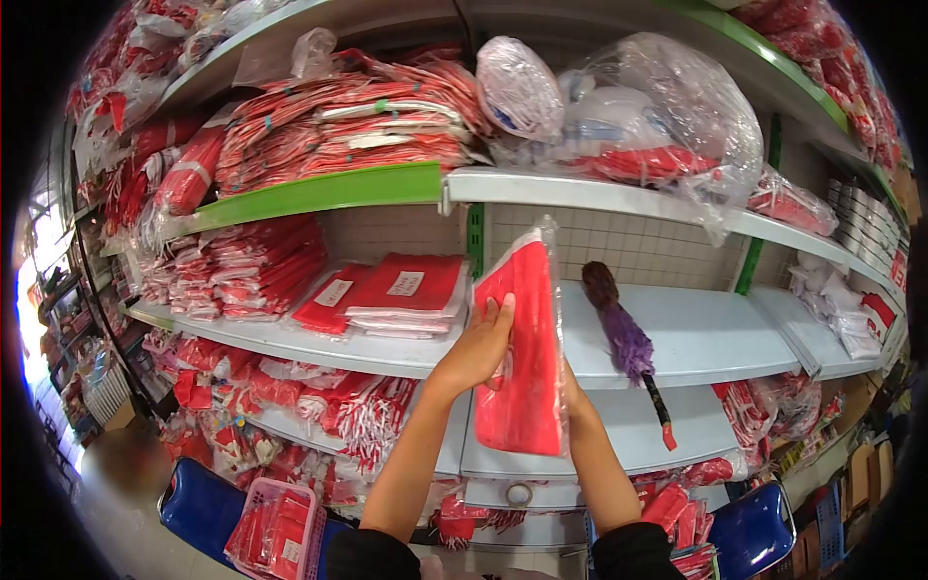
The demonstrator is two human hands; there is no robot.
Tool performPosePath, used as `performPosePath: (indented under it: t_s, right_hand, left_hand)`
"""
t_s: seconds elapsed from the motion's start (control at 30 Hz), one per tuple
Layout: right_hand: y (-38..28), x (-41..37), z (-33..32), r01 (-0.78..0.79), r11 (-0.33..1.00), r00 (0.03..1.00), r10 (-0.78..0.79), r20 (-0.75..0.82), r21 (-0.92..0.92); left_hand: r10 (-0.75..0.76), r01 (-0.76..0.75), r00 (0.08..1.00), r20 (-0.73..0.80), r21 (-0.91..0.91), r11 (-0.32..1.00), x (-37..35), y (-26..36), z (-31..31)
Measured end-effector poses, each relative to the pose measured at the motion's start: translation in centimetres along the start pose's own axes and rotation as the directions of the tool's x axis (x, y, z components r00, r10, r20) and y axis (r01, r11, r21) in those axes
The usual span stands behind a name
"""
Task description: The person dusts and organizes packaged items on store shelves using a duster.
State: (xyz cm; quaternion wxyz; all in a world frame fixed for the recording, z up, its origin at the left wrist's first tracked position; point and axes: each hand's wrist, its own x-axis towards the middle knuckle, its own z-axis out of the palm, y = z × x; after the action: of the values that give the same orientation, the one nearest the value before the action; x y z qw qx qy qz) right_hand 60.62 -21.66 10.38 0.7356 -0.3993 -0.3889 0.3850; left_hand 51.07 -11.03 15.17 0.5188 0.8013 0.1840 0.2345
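Note:
A red folded cloth in a clear plastic packet (530,358) is held upright in front of the shelves. My left hand (481,343) grips its left edge, with the thumb and some fingers showing on the near side. Behind the lower right edge is my right hand (572,394), holding the packet from that side; its fingers are hidden. To the left on the middle shelf lie flat stacks of similar red packets (411,290) with white labels. A purple feather duster (626,333) with a dark handle rests on the shelf to the right.
The pale middle shelf (715,333) spans the view. Piled red packets (358,121) and a clear bulging bag (657,116) load the shelf above. Below stand a pink basket (307,527) of red packets and blue chairs (754,532). A blurred person (126,464) is at lower left.

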Motion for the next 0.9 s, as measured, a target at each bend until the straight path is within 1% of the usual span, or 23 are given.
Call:
performPosePath:
  t_s: [0.07, 0.17, 0.2, 0.3, 0.37, 0.4, 0.43, 0.5, 0.53, 0.63, 0.67, 0.7, 0.73, 0.77, 0.87, 0.9]
  right_hand:
    - [1.3, 1.2, 0.5, -0.011, 0.976, 1.0, 0.016, -0.02, 0.219]
    - [2.7, 3.1, 0.9, 0.014, 0.942, 0.999, 0.002, -0.049, 0.335]
    - [3.1, 3.3, 1.0, 0.03, 0.936, 0.998, -0.008, -0.062, 0.351]
    - [4.3, 3.9, 1.0, 0.075, 0.924, 0.994, -0.04, -0.1, 0.376]
    - [4.8, 4.4, 1.0, 0.106, 0.921, 0.989, -0.06, -0.133, 0.374]
    - [5.1, 4.6, 0.9, 0.121, 0.921, 0.986, -0.069, -0.149, 0.37]
    - [5.2, 4.7, 0.9, 0.137, 0.92, 0.983, -0.082, -0.163, 0.367]
    - [5.5, 4.6, 0.7, 0.171, 0.917, 0.975, -0.106, -0.194, 0.361]
    - [5.7, 4.4, 0.5, 0.19, 0.914, 0.97, -0.12, -0.21, 0.358]
    - [6.0, 4.2, 0.4, 0.24, 0.908, 0.956, -0.16, -0.245, 0.343]
    - [6.2, 4.4, 0.4, 0.252, 0.906, 0.953, -0.171, -0.251, 0.341]
    - [6.4, 4.8, 0.4, 0.26, 0.905, 0.95, -0.177, -0.259, 0.336]
    - [6.8, 5.4, 0.5, 0.267, 0.904, 0.947, -0.182, -0.263, 0.334]
    - [6.9, 6.2, 0.6, 0.272, 0.902, 0.946, -0.189, -0.262, 0.335]
    - [8.0, 9.1, 1.1, 0.272, 0.901, 0.951, -0.198, -0.238, 0.337]
    - [8.3, 10.3, 1.1, 0.268, 0.903, 0.954, -0.199, -0.225, 0.337]
  left_hand:
    - [0.064, -0.063, 0.995, -0.076, 0.015, 0.998, -1.9, 1.5, -1.6]
    - [0.076, -0.106, 0.987, -0.145, -0.21, 0.972, -1.6, -1.1, -5.3]
    - [0.131, -0.19, 0.956, -0.264, -0.213, 0.959, -1.6, -2.2, -6.3]
    - [0.2, -0.158, 0.895, -0.399, 0.138, 0.978, -2.5, -4.5, -10.1]
    - [0.022, 0.041, 0.96, -0.281, 0.219, 0.975, -2.4, -7.4, -12.9]
    - [-0.075, 0.136, 0.971, -0.227, 0.267, 0.954, -2.4, -8.4, -13.7]
    - [-0.126, 0.15, 0.98, -0.152, 0.155, 0.977, -2.7, -8.7, -13.9]
    - [-0.197, 0.198, 0.98, 0.015, -0.069, 0.978, -3.1, -8.8, -13.9]
    - [-0.187, 0.189, 0.982, 0.03, -0.077, 0.979, -3.0, -9.0, -14.2]
    - [0.05, -0.065, 0.993, -0.109, -0.139, 0.988, -1.6, -11.0, -15.2]
    - [0.187, -0.157, 0.946, -0.265, 0.132, 0.979, -1.3, -10.8, -15.3]
    - [0.321, -0.166, 0.885, -0.337, 0.417, 0.894, -0.8, -11.5, -15.5]
    - [0.464, -0.127, 0.81, -0.358, 0.666, 0.735, 0.0, -12.6, -15.6]
    - [0.604, -0.046, 0.726, -0.328, 0.854, 0.519, 0.7, -13.6, -15.7]
    - [0.509, -0.145, 0.822, -0.257, 0.769, 0.622, 1.7, -15.2, -15.8]
    - [0.564, -0.175, 0.785, -0.257, 0.78, 0.6, 1.7, -15.5, -15.7]
